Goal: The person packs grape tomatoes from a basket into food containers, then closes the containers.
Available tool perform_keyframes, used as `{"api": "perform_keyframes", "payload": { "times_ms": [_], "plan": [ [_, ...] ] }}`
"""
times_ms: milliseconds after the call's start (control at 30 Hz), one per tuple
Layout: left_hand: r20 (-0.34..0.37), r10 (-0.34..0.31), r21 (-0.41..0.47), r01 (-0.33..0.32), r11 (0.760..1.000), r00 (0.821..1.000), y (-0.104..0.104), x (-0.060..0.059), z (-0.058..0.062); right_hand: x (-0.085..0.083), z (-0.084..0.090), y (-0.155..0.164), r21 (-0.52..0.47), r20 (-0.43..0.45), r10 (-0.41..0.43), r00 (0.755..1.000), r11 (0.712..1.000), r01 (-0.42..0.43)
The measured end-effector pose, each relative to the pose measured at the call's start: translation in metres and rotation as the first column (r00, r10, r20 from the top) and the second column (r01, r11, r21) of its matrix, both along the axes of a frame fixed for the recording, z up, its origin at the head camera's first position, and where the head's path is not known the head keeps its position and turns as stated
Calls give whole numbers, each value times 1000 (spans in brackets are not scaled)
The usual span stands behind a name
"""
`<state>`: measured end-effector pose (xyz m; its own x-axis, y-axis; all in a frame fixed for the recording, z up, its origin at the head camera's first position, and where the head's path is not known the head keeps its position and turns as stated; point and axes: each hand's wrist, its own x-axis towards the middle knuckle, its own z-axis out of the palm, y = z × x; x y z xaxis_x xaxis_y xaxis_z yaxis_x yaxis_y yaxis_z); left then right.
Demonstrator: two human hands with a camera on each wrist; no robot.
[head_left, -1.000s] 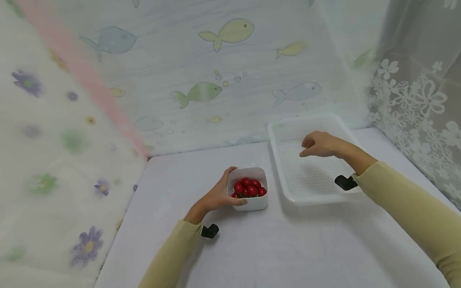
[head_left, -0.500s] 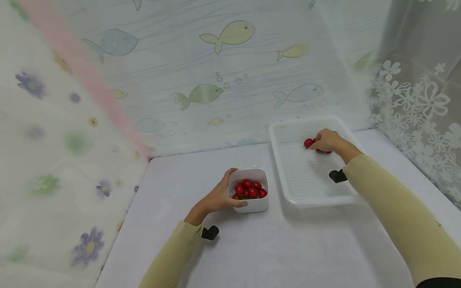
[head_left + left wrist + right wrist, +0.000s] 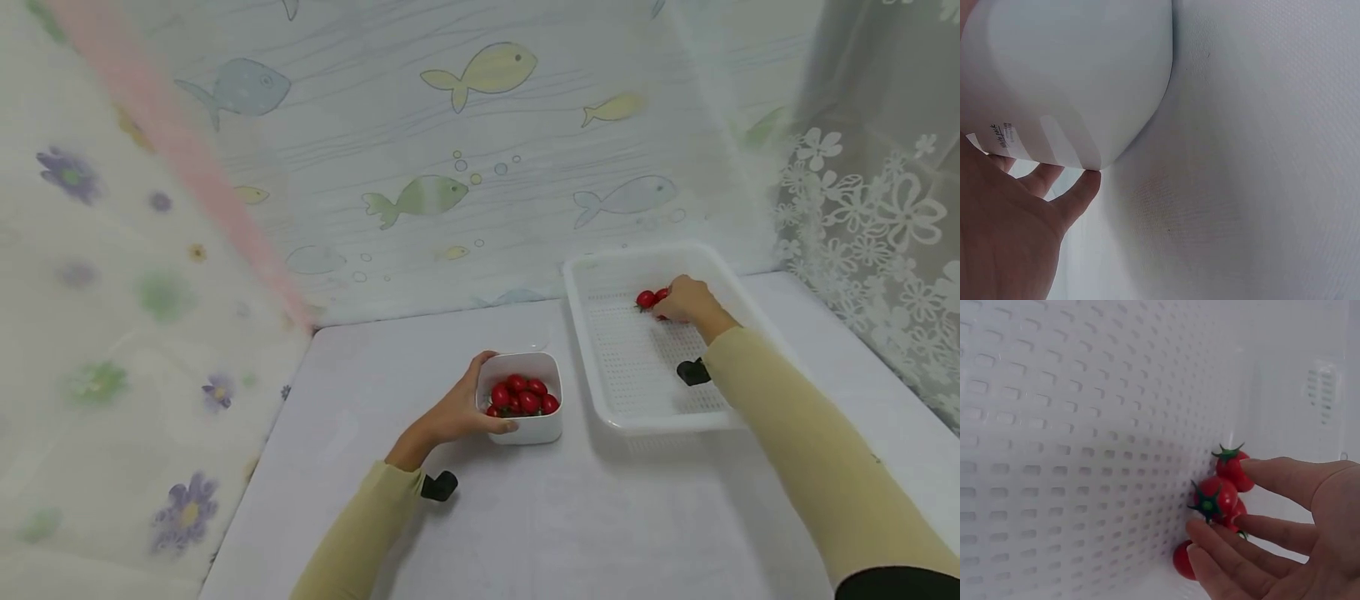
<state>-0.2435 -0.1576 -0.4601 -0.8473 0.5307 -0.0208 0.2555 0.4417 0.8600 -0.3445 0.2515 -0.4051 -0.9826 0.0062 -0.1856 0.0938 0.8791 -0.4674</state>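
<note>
My left hand (image 3: 453, 414) grips the left side of a small white square container (image 3: 528, 431), its thumb along the near wall. Several red cherry tomatoes (image 3: 527, 403) lie inside it. In the left wrist view, several fingertips (image 3: 1089, 181) touch the container's wall (image 3: 1072, 75). My right hand (image 3: 688, 300) reaches into a white perforated plastic basket (image 3: 600, 408), at its far part. Several cherry tomatoes (image 3: 1219, 494) with green stems lie clustered there. In the right wrist view, the thumb touches one tomato and the loosely spread fingers (image 3: 1229, 550) lie around the others.
A white cloth covers the table (image 3: 420, 350). Behind it hangs a fish-print curtain (image 3: 337, 125), with a flower-print sheet (image 3: 112, 317) on the left. White lace (image 3: 892, 208) hangs at the right. Black wrist cameras (image 3: 693, 372) stick out beneath both sleeves.
The right hand has moved slightly right and deeper into the basket; tomatoes now show beside it there. The left hand keeps its grip on the container.
</note>
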Motion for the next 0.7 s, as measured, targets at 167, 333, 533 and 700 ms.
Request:
{"api": "perform_keyframes", "payload": {
  "times_ms": [167, 333, 533, 700],
  "plan": [
    [3, -19, 6, 19, 1000, 1000, 3, 4, 11, 0, -2, -4, -8, 2, -48, 999, 999, 48],
    [48, -40, 15, 40, 999, 998, 9, 19, 38, -4, -8, -5, -59, 5, -125, 992, 990, 125],
    [39, -28, 23, 27, 999, 999, 9, 19, 37, -8, -14, -5, -131, 19, -184, 983, 974, 185],
    [39, -10, 17, 9, 1000, 999, 7, 20, 35, -12, -18, -9, -143, 59, -198, 979, 969, 204]
  ]
}}
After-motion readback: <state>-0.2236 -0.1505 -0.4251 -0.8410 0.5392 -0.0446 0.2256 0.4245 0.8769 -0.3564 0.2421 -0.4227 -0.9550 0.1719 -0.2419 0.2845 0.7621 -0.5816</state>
